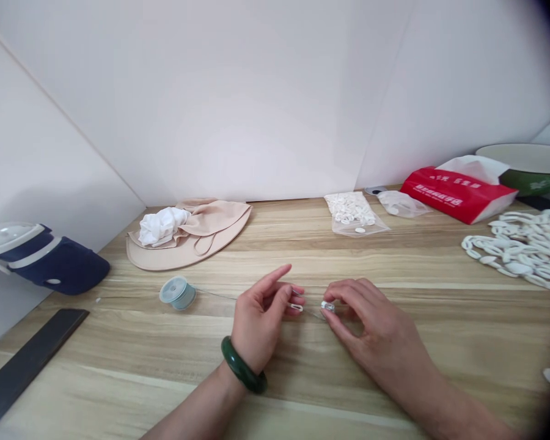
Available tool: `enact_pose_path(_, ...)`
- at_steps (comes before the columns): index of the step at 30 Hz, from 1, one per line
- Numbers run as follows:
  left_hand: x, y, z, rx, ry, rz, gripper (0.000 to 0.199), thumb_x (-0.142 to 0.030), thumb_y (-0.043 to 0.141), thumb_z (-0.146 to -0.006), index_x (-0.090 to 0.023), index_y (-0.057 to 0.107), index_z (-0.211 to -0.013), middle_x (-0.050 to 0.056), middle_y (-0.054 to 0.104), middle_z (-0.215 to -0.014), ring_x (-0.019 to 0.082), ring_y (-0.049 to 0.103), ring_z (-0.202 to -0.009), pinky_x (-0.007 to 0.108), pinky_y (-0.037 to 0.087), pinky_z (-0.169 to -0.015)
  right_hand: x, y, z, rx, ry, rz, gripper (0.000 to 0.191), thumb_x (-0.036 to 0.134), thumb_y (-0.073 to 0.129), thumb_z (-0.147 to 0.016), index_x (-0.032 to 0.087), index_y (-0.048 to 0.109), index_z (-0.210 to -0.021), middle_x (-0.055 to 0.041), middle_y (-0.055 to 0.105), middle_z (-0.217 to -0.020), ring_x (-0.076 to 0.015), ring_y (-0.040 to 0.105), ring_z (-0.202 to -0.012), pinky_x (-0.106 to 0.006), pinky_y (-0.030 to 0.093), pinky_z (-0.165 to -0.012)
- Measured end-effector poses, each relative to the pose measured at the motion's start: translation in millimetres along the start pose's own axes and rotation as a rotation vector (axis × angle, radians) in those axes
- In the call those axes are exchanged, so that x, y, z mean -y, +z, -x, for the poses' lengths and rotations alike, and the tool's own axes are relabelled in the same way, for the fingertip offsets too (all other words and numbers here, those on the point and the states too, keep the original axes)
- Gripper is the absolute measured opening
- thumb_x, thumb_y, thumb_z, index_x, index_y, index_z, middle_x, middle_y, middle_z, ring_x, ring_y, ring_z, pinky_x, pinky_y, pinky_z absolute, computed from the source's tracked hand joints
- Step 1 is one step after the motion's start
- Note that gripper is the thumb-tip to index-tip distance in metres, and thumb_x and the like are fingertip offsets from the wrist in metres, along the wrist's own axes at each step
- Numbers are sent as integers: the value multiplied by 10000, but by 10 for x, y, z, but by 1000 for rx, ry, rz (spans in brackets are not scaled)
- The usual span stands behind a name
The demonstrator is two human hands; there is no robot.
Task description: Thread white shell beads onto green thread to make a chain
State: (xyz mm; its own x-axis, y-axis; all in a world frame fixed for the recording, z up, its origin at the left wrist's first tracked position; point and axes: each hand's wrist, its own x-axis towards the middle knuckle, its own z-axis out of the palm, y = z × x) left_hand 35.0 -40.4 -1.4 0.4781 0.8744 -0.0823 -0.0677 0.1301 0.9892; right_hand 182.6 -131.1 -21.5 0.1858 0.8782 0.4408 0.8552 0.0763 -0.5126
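My left hand (263,311), wearing a dark green bangle (242,366), is closed in a pinch with the index finger stretched out. A small white oval shell bead (296,307) with an open middle shows at its fingertips. Pale thread (217,295) runs from a light blue spool (178,293) to this hand. Between the two hands a thin strand crosses the gap. Just to the right, my right hand (371,318) pinches a small white, partly shiny piece (327,306) between thumb and index finger; its exact kind is too small to tell.
Strung white shells (527,247) lie in a heap at the right. Behind are a bag of shells (352,212), a smaller bag (402,203), red tissue pack (458,192) and green bowl (531,168). Leftward sit a beige hat (220,229), navy bottle (59,260) and black strip (32,366).
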Motion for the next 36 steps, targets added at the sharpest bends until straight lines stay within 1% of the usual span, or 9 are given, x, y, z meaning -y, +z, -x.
enact_pose_path(10,-178,-181,-115,-229,312,66,332,-238,610,-816,-141,586,-1132,68,703,-882,174,696,-716,281,585,-627,-82,-31,-26,-6,207,102,71,311,576,-817,241,582,-813,9,613,-787,-178,580,-749,-306,459,-620)
enact_pose_path(13,-186,-189,-119,-193,308,42,284,-238,598,-826,-132,610,-1089,76,705,-889,176,694,-731,285,586,-637,-105,-52,-49,-37,243,-10,104,331,547,-840,238,592,-837,4,615,-814,-166,565,-737,-312,456,-657)
enact_pose_path(16,-163,-138,-68,-115,349,-35,247,-229,566,-847,-145,620,-1073,72,705,-883,133,666,-623,238,559,-530,-95,-91,-71,-89,329,-245,116,320,531,-850,228,596,-879,-10,616,-855,-150,562,-703,-299,466,-638)
enact_pose_path(19,-141,-72,43,-18,474,-230,251,-173,524,-867,-199,624,-1095,54,706,-916,80,606,-528,186,492,-445,12,-138,-71,66,389,-703,226,313,499,-870,227,556,-1071,-15,615,-844,-141,592,-696,-290,506,-652)
enact_pose_path(21,-126,-45,120,59,614,-414,304,-107,529,-849,-228,631,-1109,45,706,-951,97,634,-637,199,518,-554,121,-153,-58,235,370,-1007,327,292,491,-877,232,486,-1199,-16,621,-857,-148,610,-760,-304,523,-703)
enact_pose_path(25,-89,-29,194,143,810,-596,419,-27,538,-809,-250,609,-1157,25,707,-893,119,636,-776,230,510,-723,253,-121,-43,444,367,-1231,249,263,530,-865,222,549,-1110,-18,621,-915,-130,620,-735,-296,519,-688)
enact_pose_path(28,-74,-31,169,103,737,-594,415,-43,524,-824,-265,590,-1169,14,704,-927,119,630,-797,237,504,-742,204,-87,-66,411,451,-1164,121,289,574,-846,181,613,-884,25,601,-712,-88,596,-568,-245,483,-608)
enact_pose_path(31,-62,-38,113,100,566,-574,499,-40,452,-849,-275,472,-1289,21,667,-1090,135,607,-958,286,478,-866,120,-111,-100,302,523,-1164,169,322,587,-839,165,625,-791,20,609,-675,-87,588,-542,-238,477,-577)
enact_pose_path(36,23,0,50,373,505,-720,716,-54,564,-739,-254,329,-1385,37,539,-1305,199,413,-1253,428,198,-1114,86,-244,-118,221,486,-1403,152,277,549,-872,178,663,-854,-22,648,-794,-129,601,-704,-296,520,-677)
